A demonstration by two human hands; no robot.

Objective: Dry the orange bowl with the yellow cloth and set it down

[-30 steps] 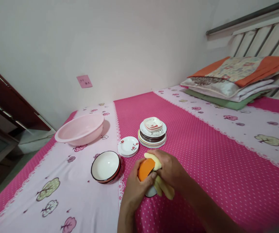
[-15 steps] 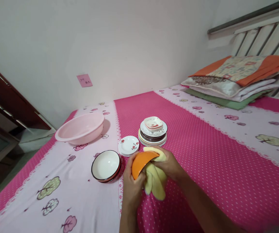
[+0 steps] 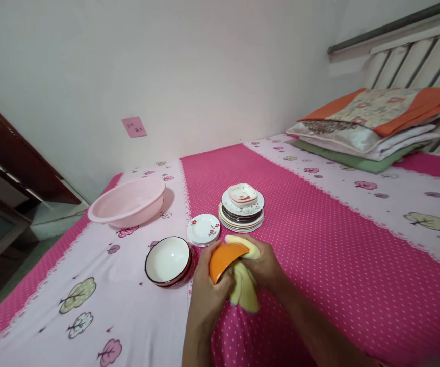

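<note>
An orange bowl (image 3: 225,260), tipped on its side with its outer face toward me, is gripped at its left by my left hand (image 3: 210,280). My right hand (image 3: 263,262) is closed on a yellow cloth (image 3: 246,290) and presses it over the bowl's right edge. Part of the cloth hangs below the bowl; the bowl's inside is mostly hidden. To the left of my hands are stacked bowls (image 3: 168,261), white inside with a dark rim. Just beyond my hands lies a small stack of white plates (image 3: 203,229) with red flowers.
Behind my right hand rises a taller stack of plates (image 3: 240,220) topped by small square dishes (image 3: 242,193). A pink basin (image 3: 128,204) sits at the left on the patterned bedspread (image 3: 300,219). Folded bedding (image 3: 372,127) is piled at the far right. A pink note (image 3: 134,127) is on the wall.
Both hands keep hold of the bowl and cloth. My right hand and the cloth have shifted slightly down and left along the bowl's edge.
</note>
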